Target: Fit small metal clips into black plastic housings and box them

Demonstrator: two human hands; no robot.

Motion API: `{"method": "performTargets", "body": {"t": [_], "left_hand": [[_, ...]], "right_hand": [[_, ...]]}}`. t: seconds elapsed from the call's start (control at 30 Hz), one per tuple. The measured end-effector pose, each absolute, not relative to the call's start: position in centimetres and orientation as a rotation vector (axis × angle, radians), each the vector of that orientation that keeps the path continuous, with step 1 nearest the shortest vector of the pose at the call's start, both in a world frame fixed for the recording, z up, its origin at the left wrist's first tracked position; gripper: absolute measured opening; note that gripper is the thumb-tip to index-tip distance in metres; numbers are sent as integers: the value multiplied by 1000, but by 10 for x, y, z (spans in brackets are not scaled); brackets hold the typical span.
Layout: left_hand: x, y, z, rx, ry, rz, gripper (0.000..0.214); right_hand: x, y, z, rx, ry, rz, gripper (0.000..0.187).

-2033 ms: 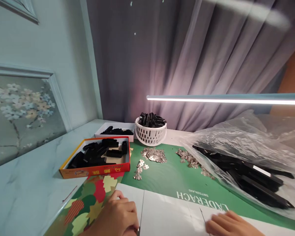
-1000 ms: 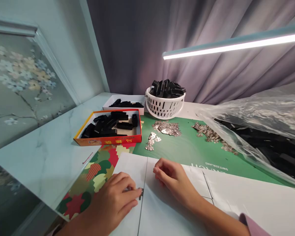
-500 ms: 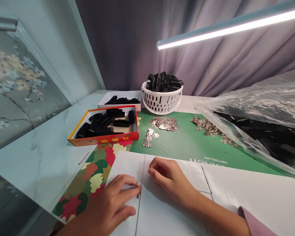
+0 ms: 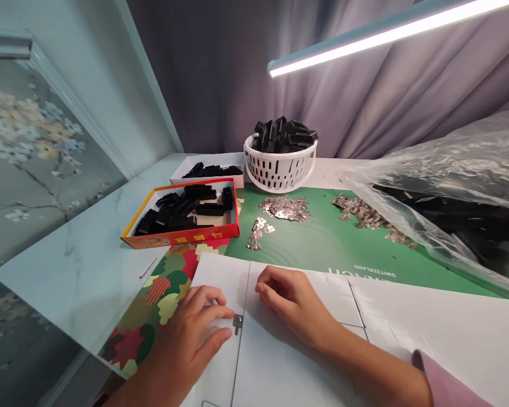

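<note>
A small flat metal piece (image 4: 237, 321) with a narrow tab lies on the white sheet (image 4: 275, 362), close to a dark seam. My left hand (image 4: 197, 333) is open beside it, fingers apart, with one fingertip at or near the piece's left edge. On the other side of the seam, my right hand (image 4: 292, 297) rests on the sheet, its fingers curled in towards the thumb. Whatever it may hold is hidden.
Beyond the sheet lie a small cluster (image 4: 257, 233) and a larger pile (image 4: 286, 208) of metal pieces, and another pile (image 4: 365, 217) to the right. Black parts fill a red-and-yellow box (image 4: 220, 233), a white basket (image 4: 280, 167) and a plastic bag (image 4: 432, 169).
My left hand has drawn back slightly to the left, uncovering the metal piece that its fingers mostly hid. My right hand keeps its place and curl. The view has shifted a little.
</note>
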State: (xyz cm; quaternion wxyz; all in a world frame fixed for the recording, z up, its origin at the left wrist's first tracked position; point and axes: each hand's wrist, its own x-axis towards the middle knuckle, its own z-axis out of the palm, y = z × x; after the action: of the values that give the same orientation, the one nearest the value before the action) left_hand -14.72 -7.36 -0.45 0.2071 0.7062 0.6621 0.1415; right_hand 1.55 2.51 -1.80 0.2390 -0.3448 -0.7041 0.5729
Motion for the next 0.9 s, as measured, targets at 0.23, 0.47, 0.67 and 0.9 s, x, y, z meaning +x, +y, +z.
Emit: {"method": "performTargets", "body": {"t": [0.23,0.47,0.67,0.9], "left_hand": [[-132,-65,12,1960,1873,258,16],[-126,-60,22,2173,1876,27,7],[-126,-61,26,2216,2005,-18,6],[-118,-77,21,2040,2112,103,12]], "right_hand": [[14,28,-21,-988,-1842,1569,15],[13,29,-20,-1015,-1724,1546,17],[15,29,-20,-966,-1674,1554,15],[18,30,-24,-910,-1657,1576,13]]}}
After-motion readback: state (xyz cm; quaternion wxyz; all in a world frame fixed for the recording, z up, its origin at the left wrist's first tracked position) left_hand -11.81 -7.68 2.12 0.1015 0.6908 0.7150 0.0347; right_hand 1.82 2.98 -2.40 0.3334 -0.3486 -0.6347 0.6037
